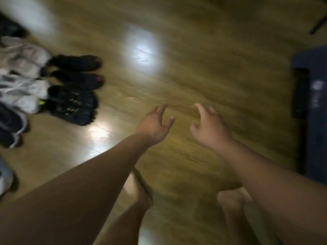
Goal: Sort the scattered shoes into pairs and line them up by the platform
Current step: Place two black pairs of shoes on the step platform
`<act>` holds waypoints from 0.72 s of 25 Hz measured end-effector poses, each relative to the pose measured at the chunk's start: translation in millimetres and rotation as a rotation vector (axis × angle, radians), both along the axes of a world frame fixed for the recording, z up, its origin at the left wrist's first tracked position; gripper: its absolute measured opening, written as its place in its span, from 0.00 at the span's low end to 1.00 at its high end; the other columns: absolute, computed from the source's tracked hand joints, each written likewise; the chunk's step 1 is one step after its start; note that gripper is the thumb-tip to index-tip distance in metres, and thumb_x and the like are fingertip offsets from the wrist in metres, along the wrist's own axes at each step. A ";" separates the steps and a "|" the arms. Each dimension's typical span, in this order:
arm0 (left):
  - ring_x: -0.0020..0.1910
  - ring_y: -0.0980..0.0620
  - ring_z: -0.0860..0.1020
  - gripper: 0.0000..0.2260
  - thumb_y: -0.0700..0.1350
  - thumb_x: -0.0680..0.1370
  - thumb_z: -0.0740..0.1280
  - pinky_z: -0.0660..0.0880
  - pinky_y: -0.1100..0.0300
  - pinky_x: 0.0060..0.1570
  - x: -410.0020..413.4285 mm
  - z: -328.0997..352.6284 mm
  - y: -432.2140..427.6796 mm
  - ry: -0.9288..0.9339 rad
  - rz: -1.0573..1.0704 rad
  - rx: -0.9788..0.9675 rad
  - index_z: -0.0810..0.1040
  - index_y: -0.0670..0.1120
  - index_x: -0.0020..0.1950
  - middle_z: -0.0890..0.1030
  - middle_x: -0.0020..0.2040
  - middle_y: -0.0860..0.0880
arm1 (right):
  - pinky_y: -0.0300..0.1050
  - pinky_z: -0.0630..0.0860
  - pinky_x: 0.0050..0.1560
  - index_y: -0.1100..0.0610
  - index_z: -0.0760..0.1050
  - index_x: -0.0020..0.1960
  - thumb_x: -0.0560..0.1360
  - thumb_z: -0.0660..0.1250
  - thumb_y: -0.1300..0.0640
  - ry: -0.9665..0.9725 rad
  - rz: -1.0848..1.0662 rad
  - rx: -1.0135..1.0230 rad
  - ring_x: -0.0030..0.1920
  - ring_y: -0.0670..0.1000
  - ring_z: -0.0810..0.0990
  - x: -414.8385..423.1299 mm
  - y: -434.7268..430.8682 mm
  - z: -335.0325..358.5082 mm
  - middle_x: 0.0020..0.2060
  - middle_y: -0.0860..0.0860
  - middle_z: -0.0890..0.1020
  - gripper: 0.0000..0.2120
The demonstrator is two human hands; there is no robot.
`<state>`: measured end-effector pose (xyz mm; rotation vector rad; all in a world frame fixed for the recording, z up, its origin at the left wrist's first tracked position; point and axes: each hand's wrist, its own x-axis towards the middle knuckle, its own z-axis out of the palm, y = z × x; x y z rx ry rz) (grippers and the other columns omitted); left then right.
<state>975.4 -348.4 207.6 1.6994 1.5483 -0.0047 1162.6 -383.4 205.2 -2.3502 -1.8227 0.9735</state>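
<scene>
The view is blurred by motion. Several shoes lie grouped at the left of the wooden floor: a black pair with reddish toes [77, 71], a black pair with yellow-green marks [72, 105], pale grey and white sneakers [21, 82], and dark sneakers with light soles [10, 126]. My left hand [154, 126] and my right hand [210, 126] reach forward over bare floor in the middle, both empty with fingers loosely spread. Neither hand touches a shoe.
A dark blue object with a black edge [313, 110] stands at the right. Another pale shoe [5, 175] shows at the lower left edge. My bare feet [139, 190] stand on the floor below the arms. Light glares off the floorboards.
</scene>
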 end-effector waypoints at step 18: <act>0.72 0.47 0.65 0.26 0.56 0.81 0.59 0.62 0.57 0.68 -389.4 -0.5 -48.6 0.095 0.578 -0.094 0.63 0.46 0.75 0.66 0.74 0.47 | 0.51 0.72 0.61 0.48 0.63 0.71 0.72 0.67 0.50 0.092 0.581 -0.146 0.63 0.59 0.73 -409.2 85.3 -9.2 0.63 0.57 0.73 0.29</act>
